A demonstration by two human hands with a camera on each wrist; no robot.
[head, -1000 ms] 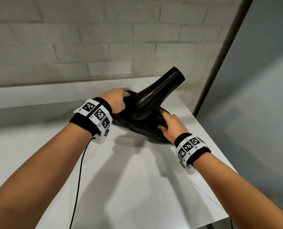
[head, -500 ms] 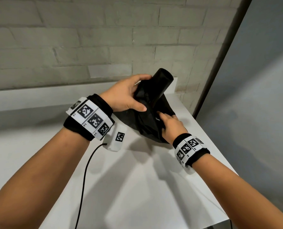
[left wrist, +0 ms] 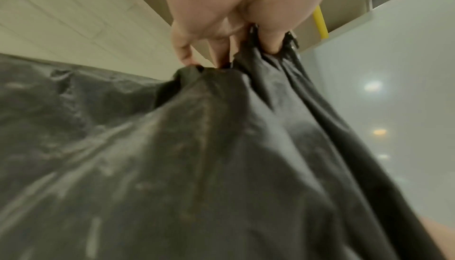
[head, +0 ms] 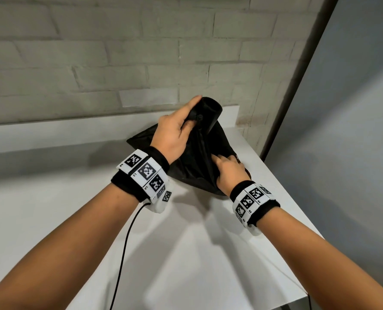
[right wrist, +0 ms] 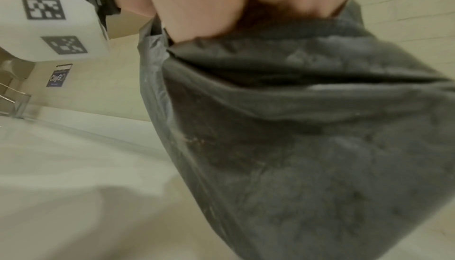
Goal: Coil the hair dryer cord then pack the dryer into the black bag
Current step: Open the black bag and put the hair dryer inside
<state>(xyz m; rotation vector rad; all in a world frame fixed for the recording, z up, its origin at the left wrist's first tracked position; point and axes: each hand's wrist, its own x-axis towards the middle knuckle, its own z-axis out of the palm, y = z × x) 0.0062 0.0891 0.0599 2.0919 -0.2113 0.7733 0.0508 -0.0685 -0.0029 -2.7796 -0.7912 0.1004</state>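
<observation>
Head cam first: the black bag (head: 199, 166) sits on the white bench (head: 186, 253), pulled up into a tent shape around the hair dryer (head: 210, 108), and only the dryer's round black end pokes out at the top. My left hand (head: 175, 133) is clamped on the gathered top of the bag right by that end, fingers curled in. My right hand (head: 228, 173) has a bunch of fabric lower down on the near side, fingers dug into it. A thin black cable (head: 123, 249) trails from under my left wrist band toward me.

Left wrist cam: fingers (left wrist: 270, 40) pinch folds of the bag (left wrist: 197, 166), which hangs taut below them.

Right wrist cam: it's blurry, but my hand (right wrist: 209, 5) is fisted on the bag's (right wrist: 307, 137) edge, with the bench (right wrist: 74, 166) off to the left.
</observation>
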